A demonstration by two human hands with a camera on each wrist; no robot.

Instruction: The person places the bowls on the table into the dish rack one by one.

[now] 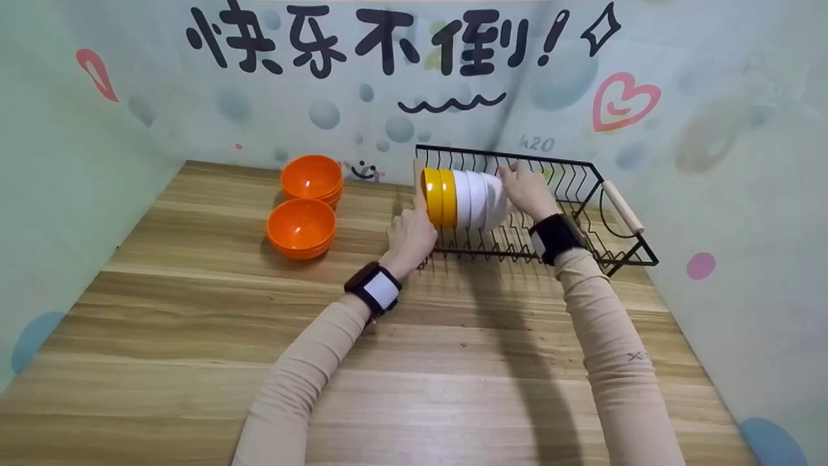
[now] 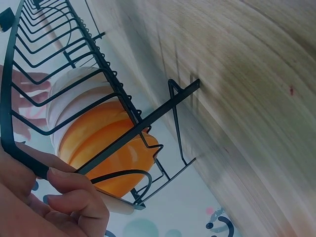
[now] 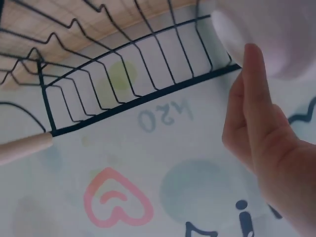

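Here | wooden table point(image 1: 194, 362) | pastel walls point(image 1: 77, 162) | left hand point(image 1: 409, 238) grips rack point(image 1: 621, 252) | right hand point(image 1: 527, 191) flat against bowls point(image 1: 462, 197)

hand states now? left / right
Left hand: curled round the dish rack front rail, gripping it.
Right hand: fingers straight, touching the white bowls.

Head cam sits high, facing fwd and down over the wooden table point(image 1: 453, 362) toward the back wall, taking in both forearms and the whole wire rack point(image 1: 621, 249) from a moderate distance. Left wrist cam is v. close and tilted, looking along the rack's left end point(image 2: 29, 158) w/ stacked bowls point(image 2: 108, 143) behind the wires. Right wrist cam, also close, looks up past the rack's far rail point(image 3: 138, 98) at the wall; all 3 views share the rack.
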